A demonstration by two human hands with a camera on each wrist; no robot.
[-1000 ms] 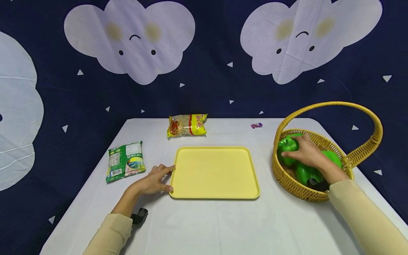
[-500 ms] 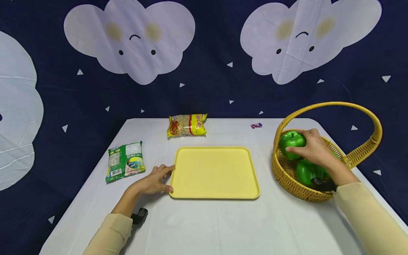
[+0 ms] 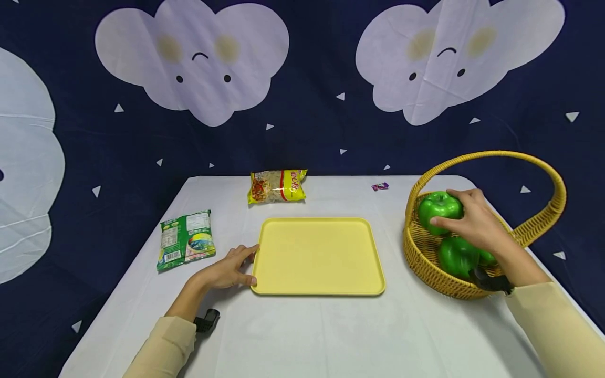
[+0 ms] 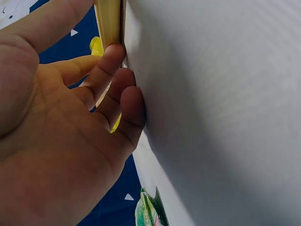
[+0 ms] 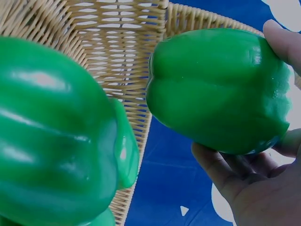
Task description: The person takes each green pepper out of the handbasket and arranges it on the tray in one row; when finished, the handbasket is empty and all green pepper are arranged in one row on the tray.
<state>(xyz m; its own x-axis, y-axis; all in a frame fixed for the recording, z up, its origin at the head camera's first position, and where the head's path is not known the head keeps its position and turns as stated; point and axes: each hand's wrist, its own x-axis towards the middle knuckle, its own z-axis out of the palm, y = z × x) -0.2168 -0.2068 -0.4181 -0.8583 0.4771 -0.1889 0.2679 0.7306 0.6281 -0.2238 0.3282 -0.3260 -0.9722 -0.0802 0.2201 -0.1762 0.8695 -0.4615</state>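
Observation:
A green bell pepper [image 3: 439, 211] is gripped between the thumb and fingers of my right hand [image 3: 475, 220], over the wicker basket [image 3: 427, 272]. In the right wrist view that pepper [image 5: 218, 89] is held at one end, its other end free. Another green bell pepper [image 3: 457, 257] lies in the basket, large at the left of the right wrist view, with more green partly hidden behind it. My left hand [image 3: 228, 269] rests at the left edge of the yellow tray [image 3: 319, 256], its thumb and forefinger touching the rim. In the left wrist view its fingers [image 4: 131, 106] are loosely bent.
The basket's tall handle [image 3: 491, 154] arches above the right hand. A green packet [image 3: 186, 240] lies left of the tray, and a yellow noodle bag [image 3: 277, 186] sits behind it. A small purple wrapped sweet [image 3: 380, 186] lies at the back of the white table [image 3: 302, 341].
My right hand has lifted the bell pepper up from inside the basket and moved slightly right with it. The left hand and the tray have stayed in place.

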